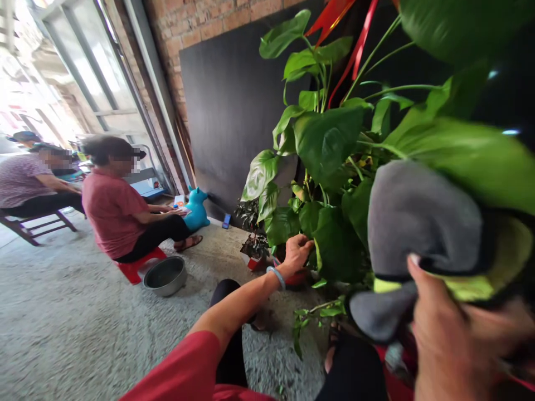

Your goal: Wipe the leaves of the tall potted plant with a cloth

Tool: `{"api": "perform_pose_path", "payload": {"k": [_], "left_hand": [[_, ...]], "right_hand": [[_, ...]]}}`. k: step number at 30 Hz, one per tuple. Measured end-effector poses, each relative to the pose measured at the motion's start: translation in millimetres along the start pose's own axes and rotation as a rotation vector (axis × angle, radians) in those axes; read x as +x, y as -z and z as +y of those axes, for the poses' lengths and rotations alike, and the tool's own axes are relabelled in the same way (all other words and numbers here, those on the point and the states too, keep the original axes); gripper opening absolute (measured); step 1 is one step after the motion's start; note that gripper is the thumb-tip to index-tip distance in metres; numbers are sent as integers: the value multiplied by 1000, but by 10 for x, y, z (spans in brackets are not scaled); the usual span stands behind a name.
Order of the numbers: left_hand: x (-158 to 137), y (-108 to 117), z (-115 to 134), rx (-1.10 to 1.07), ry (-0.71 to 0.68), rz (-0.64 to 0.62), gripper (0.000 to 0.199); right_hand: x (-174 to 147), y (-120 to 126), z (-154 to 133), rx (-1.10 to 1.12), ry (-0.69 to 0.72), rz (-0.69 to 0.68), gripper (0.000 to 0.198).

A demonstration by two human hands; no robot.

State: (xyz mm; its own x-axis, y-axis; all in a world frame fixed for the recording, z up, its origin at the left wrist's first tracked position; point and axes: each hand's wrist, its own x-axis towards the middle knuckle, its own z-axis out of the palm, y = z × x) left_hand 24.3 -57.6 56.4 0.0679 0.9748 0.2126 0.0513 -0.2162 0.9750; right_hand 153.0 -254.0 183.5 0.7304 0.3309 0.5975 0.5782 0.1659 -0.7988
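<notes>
A tall potted plant with broad green leaves (pixel 330 139) fills the view ahead of me. My left hand (pixel 297 252), with a pale bangle (pixel 276 277) on its wrist, is closed at the edge of a low leaf (pixel 336 245), its fingertips partly hidden there. Close to the camera on the right, my right hand (pixel 447 328) grips a folded grey and yellow cloth (pixel 424 217), thumb on the grey side. The cloth covers some of the plant's right side and is slightly blurred.
A person in a red shirt (pixel 112 206) sits on a red stool (pixel 140 266) beside a metal basin (pixel 165 277). Another person (pixel 25 172) sits farther left. A blue animal figure (pixel 196 210), a phone (pixel 226 221) and a smaller potted plant (pixel 254 245) stand near the dark board (pixel 234 111).
</notes>
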Motion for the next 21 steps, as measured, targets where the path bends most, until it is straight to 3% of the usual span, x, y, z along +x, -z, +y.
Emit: {"api": "perform_pose_path", "payload": {"k": [2,4,6,7,12,16,18,21], "left_hand": [[-2,-26,-10,-56,20,-35,19],[-11,-10,-45,-106,29,-77,18],[-34,76,-114,-137,36,-92,20],[-50,151,-160,-136,41,-89,21],[-77,816,-405,-198,134,3,25],[197,1393,-382,-318,244,380,29],[427,1549,-303,-406,368,469,30],[748,1583,-177,-524,550,424,35]], "right_hand": [[47,-295,77,50,-17,-155,44],[-71,-528,248,-4,-92,-421,37],[-285,-622,434,-76,-147,-619,32],[-396,-614,516,-95,-162,-653,32],[-668,-242,796,-133,-199,-630,46],[-665,45,846,-90,-229,-665,43],[-659,102,793,-127,-238,-672,41],[-630,151,638,-152,-199,-667,39]]}}
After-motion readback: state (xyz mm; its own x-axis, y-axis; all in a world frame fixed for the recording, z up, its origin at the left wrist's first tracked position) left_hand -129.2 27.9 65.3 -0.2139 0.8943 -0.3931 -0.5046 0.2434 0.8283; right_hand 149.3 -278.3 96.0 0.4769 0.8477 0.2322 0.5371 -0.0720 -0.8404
